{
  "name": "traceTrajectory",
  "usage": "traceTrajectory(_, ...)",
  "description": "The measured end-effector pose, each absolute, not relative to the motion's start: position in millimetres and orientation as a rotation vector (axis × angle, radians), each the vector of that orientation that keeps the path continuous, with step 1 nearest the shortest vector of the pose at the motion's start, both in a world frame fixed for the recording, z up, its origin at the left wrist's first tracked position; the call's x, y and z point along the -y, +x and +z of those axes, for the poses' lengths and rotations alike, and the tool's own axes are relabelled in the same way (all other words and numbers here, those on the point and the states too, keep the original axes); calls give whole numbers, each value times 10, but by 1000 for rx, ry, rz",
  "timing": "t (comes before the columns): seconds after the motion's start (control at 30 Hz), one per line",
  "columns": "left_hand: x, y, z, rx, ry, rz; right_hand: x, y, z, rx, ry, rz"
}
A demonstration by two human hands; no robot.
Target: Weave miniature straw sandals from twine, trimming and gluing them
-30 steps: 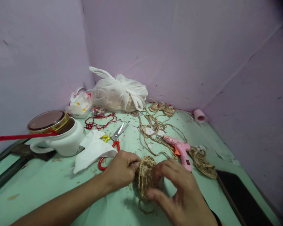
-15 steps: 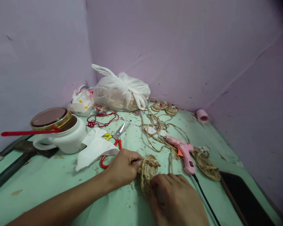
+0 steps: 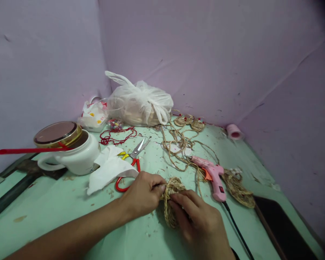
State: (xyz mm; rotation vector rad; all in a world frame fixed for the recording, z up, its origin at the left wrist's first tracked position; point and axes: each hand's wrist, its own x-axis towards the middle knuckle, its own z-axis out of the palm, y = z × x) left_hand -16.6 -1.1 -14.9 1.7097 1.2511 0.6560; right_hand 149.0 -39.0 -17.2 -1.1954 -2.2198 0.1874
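Observation:
A small coiled bundle of jute twine (image 3: 171,200) rests on the green table (image 3: 56,209) near the front. My left hand (image 3: 142,195) is closed in a pinch on the bundle's left edge. My right hand (image 3: 203,224) lies over its right side, fingers curled and pressing on the coil. A pink glue gun (image 3: 212,177) lies just right of the hands, its black cord trailing toward me. Red-handled scissors (image 3: 131,162) lie open just beyond my left hand.
A white pot (image 3: 76,155) with a gold lid and a red stick stands at the left beside a white tissue (image 3: 108,169). Loose twine (image 3: 181,148), red cord (image 3: 116,136), a white plastic bag (image 3: 141,103) and pink tape (image 3: 234,131) lie further back. A dark slab (image 3: 281,231) sits right.
My right hand dropped from above the coil, then slid its fingers back up onto the coil's right side. The left hand kept its pinch. The view shifted slightly.

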Motion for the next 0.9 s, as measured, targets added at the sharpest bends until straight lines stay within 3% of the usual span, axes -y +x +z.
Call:
traceTrajectory(0.23, 31, -154, -144, -1213, 1640, 680, 371, 1440, -133, 2123, -1115, 414)
traceTrajectory(0.53, -26, -155, -94, -1079, 1410, 719, 354, 1593, 70, 1915, -1175, 151)
traceTrajectory(0.73, -114, -248, -109, -971, 1068, 699, 124, 1879, 104, 1506, -1538, 202)
traceTrajectory(0.9, -142, -251, -38, -1013, 956, 696, -136, 2293, 123, 1509, -1957, 149)
